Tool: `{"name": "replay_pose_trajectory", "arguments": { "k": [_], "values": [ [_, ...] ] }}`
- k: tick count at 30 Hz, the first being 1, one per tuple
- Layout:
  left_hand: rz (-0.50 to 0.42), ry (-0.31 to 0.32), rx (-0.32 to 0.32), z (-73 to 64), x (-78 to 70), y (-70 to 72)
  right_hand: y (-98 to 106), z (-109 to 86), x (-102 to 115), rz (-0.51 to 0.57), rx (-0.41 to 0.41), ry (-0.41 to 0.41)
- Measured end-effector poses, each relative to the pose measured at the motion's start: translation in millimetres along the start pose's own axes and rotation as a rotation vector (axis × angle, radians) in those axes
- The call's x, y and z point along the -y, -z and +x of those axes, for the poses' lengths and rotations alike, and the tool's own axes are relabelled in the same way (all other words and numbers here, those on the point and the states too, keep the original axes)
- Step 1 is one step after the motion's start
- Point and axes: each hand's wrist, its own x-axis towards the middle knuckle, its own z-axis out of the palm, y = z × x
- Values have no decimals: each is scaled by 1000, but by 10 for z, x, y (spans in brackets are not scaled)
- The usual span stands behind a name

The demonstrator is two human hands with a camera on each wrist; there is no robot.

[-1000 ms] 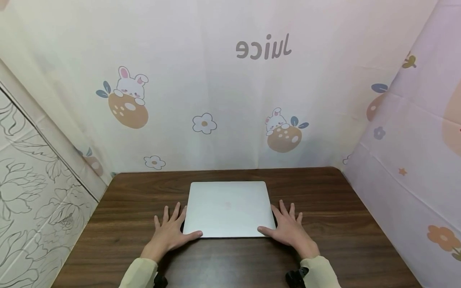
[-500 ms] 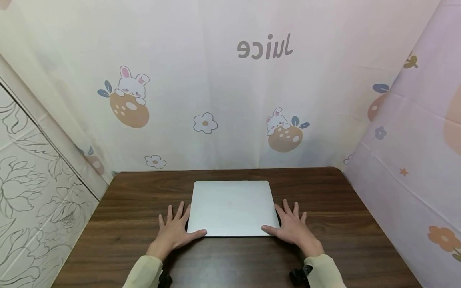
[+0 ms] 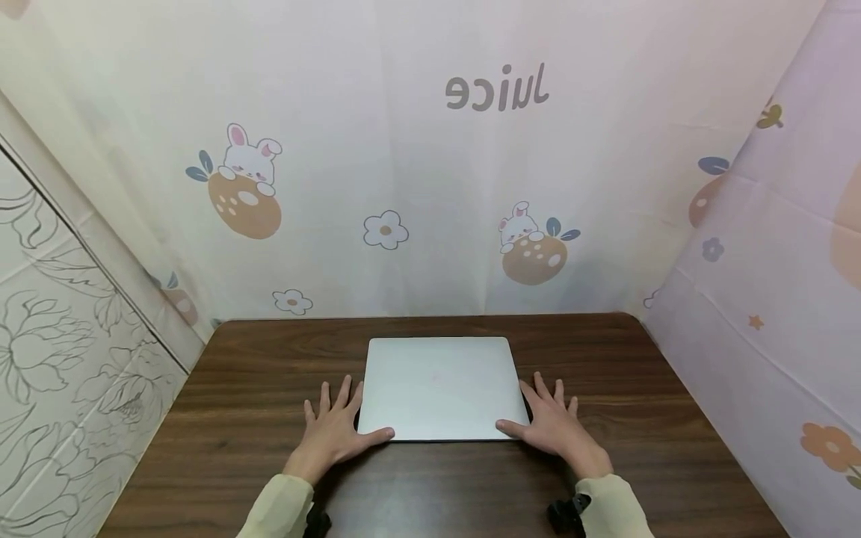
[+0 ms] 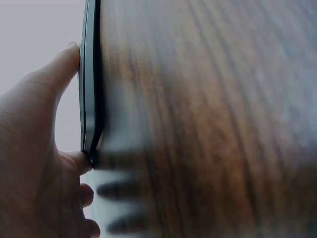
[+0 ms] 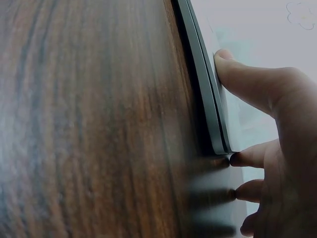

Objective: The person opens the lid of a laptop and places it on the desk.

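A closed silver laptop [image 3: 440, 381] lies flat on the brown wooden table, its long front edge towards me. At its left front corner is my left hand [image 3: 332, 433], thumb over the lid's front edge, index finger along the side, other fingers spread. My right hand [image 3: 553, 426] mirrors it at the right front corner. In the left wrist view the thumb [image 4: 59, 67] touches the lid beside the laptop's dark edge [image 4: 90, 84]. The right wrist view shows the other thumb [image 5: 247, 84] on the lid and straight fingertips close to the table by the laptop's corner [image 5: 223, 144].
The wooden table [image 3: 269, 351] has rounded back corners. Behind it hangs a pale curtain [image 3: 430, 164] printed with rabbits, fruit and flowers, continuing down the right side. A white panel with line-drawn flowers [image 3: 54, 359] stands on the left. Both wrists carry small black devices.
The laptop has slid slightly to the right on the table and a touch away from me, both hands moving along with it. The head view has shifted a little.
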Motion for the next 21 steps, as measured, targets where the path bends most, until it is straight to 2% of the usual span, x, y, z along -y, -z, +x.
{"name": "replay_pose_trajectory", "arguments": {
  "k": [12, 21],
  "values": [
    [13, -11, 14, -15, 58, -22, -9, -8, -9, -21, 0, 5],
    [-9, -38, 114, -19, 90, 68, 47, -31, -47, -30, -23, 15]
  ]
}}
